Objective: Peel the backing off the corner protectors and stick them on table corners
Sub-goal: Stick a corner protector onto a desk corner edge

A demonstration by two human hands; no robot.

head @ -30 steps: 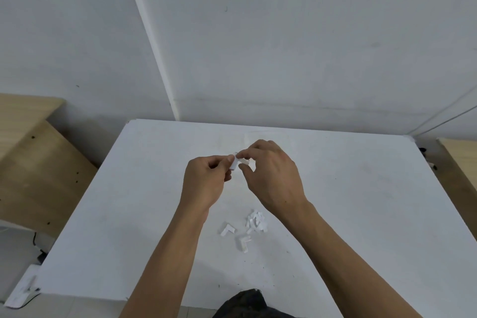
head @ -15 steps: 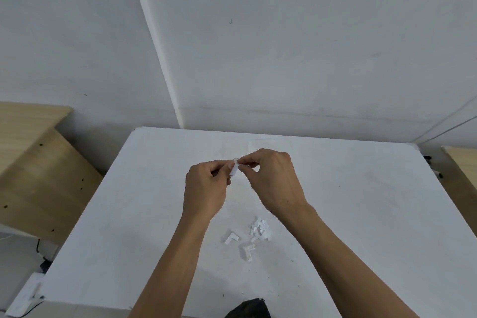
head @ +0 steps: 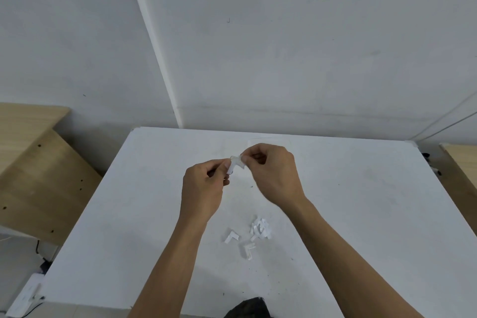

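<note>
Watching the feed remotely, I'd say we're somewhere mid-task. Both far corners of the white table [head: 361, 214] are well beyond the grip, and I can't tell whether either has a protector on it. The near corners are out of shot.

Below the grip, toward me, there's a little heap of white scraps [head: 260, 230], which I'm guessing are peeled backings, so some pieces look done. Just beside that heap are two loose L-shaped protectors [head: 232, 236] waiting their turn.

The left hand [head: 204, 188] and right hand [head: 273, 175] are both up off the surface, each pinching one end of the same small corner protector [head: 236, 164] between thumb and fingertips. Looks like the backing is mid-peel. It's too small to tell how much has come off.

The tabletop itself is scuffed, with tiny dark specks here and there. Behind the grip is a plain white wall [head: 284, 46]. There's a wooden desk [head: 38, 175] far off to the left and another [head: 462, 162] to the right. A white power strip [head: 25, 297] lies on the floor down left, and there's a dark thing [head: 247, 308] at the near edge that I can't identify.
</note>
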